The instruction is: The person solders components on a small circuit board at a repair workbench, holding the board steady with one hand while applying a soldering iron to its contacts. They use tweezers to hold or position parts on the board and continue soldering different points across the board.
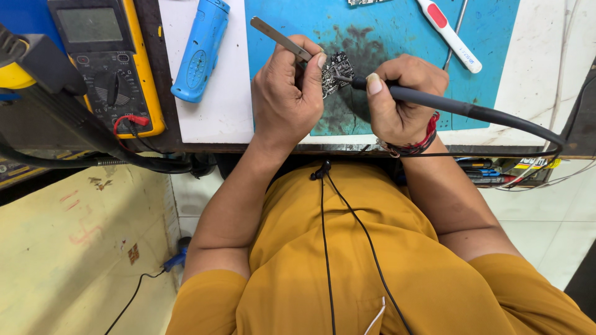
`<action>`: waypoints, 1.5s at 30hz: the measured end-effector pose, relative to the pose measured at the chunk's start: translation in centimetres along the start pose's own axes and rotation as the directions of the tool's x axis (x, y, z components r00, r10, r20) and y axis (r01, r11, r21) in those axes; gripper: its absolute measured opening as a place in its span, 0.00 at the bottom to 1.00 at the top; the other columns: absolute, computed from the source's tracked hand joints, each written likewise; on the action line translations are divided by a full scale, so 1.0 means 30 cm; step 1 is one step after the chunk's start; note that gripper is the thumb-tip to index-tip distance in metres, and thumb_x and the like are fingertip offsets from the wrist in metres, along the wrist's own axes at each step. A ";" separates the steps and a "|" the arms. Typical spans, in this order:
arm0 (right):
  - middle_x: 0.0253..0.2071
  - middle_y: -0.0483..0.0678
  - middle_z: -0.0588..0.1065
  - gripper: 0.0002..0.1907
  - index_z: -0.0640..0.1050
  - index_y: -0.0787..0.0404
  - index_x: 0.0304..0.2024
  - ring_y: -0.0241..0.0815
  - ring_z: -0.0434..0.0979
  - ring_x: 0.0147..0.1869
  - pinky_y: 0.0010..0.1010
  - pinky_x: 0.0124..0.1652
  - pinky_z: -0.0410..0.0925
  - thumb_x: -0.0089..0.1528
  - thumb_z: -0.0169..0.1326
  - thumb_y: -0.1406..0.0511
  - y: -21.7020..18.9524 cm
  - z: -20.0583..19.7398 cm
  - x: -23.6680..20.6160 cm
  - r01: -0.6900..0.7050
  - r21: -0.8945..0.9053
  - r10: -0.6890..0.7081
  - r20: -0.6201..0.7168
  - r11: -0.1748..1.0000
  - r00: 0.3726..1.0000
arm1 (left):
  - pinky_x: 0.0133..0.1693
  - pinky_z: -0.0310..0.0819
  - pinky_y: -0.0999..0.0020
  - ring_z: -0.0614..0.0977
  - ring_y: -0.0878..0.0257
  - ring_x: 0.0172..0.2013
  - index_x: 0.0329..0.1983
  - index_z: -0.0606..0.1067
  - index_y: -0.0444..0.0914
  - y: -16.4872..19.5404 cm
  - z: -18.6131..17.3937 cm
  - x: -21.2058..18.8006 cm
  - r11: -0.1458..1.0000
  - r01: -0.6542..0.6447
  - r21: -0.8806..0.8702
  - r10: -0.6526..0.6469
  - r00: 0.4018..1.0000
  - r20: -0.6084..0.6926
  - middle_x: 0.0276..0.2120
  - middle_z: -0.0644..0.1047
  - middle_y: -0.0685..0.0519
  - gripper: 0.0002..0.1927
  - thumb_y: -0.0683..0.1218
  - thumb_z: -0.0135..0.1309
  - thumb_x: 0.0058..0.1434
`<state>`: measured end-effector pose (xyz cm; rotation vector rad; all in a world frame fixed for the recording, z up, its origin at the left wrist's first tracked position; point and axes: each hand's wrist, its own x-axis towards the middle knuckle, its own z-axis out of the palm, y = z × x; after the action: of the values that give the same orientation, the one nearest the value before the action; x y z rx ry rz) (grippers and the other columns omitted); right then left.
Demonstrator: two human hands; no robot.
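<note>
Left hand (287, 93) gripped one pair of metal tweezers (279, 38); right hand (400, 96) closed around one black soldering iron (459, 108), tip on one small circuit board (336, 71) over the blue mat (385, 31). One yellow multimeter (108, 62) sat left on the counter (217, 111).

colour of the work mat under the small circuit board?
Teal-blue rubber mat with dark scorch stains, under the small black circuit board; head view.

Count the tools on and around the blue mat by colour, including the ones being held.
Blue: 1, plastic handle case
Yellow: 1, multimeter
White and red: 1, pen-shaped tool
Black: 1, soldering iron
Metal: 1, tweezers
Total: 5
</note>
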<state>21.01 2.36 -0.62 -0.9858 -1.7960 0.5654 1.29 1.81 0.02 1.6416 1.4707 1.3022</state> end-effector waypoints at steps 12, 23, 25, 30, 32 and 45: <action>0.28 0.50 0.72 0.09 0.73 0.65 0.34 0.43 0.69 0.25 0.30 0.29 0.61 0.69 0.57 0.72 0.001 0.001 -0.001 0.003 0.014 -0.003 -0.004 1.000 1.000 | 0.26 0.64 0.73 0.72 0.72 0.21 0.43 0.72 0.38 -0.001 0.001 -0.002 1.000 0.008 -0.011 -0.008 1.000 -0.003 0.24 0.73 0.59 0.04 0.38 0.56 0.72; 0.28 0.49 0.71 0.08 0.74 0.65 0.34 0.43 0.69 0.26 0.31 0.29 0.61 0.69 0.57 0.71 -0.003 -0.002 -0.001 -0.006 -0.008 0.006 0.006 1.000 1.000 | 0.26 0.64 0.72 0.73 0.71 0.22 0.44 0.72 0.38 0.002 -0.001 -0.002 1.000 0.009 -0.016 -0.009 1.000 -0.007 0.24 0.73 0.58 0.04 0.38 0.56 0.72; 0.28 0.49 0.71 0.08 0.74 0.65 0.34 0.43 0.69 0.26 0.31 0.29 0.61 0.69 0.57 0.71 -0.003 -0.002 0.000 -0.006 -0.005 0.006 0.006 1.000 1.000 | 0.27 0.64 0.72 0.73 0.71 0.22 0.44 0.72 0.38 0.002 -0.001 -0.001 1.000 0.001 -0.010 -0.001 1.000 -0.010 0.25 0.73 0.58 0.04 0.38 0.56 0.72; 0.28 0.49 0.72 0.08 0.74 0.65 0.35 0.43 0.69 0.26 0.30 0.29 0.61 0.69 0.58 0.71 -0.004 0.001 0.000 0.007 -0.003 -0.007 -0.002 1.000 1.000 | 0.26 0.65 0.73 0.73 0.71 0.22 0.44 0.72 0.38 0.000 0.000 -0.002 1.000 0.002 -0.013 -0.002 1.000 -0.010 0.25 0.73 0.58 0.04 0.38 0.56 0.72; 0.28 0.49 0.71 0.08 0.74 0.65 0.34 0.43 0.69 0.25 0.31 0.29 0.61 0.69 0.57 0.71 -0.004 -0.001 0.000 -0.004 -0.009 0.004 0.003 1.000 1.000 | 0.26 0.64 0.73 0.73 0.71 0.22 0.44 0.72 0.38 0.000 0.001 -0.001 1.000 -0.002 -0.012 0.002 1.000 -0.010 0.25 0.74 0.58 0.04 0.38 0.56 0.72; 0.28 0.49 0.71 0.08 0.73 0.65 0.34 0.43 0.69 0.25 0.31 0.29 0.61 0.68 0.57 0.72 0.000 0.002 0.001 0.009 0.002 -0.009 -0.001 1.000 1.000 | 0.27 0.66 0.72 0.74 0.70 0.23 0.44 0.72 0.38 0.003 -0.002 -0.001 1.000 0.007 -0.018 -0.008 1.000 -0.016 0.25 0.73 0.58 0.04 0.38 0.56 0.73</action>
<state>20.94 2.37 -0.63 -0.9754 -1.7979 0.5611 1.27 1.75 0.10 1.6165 1.4690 1.3234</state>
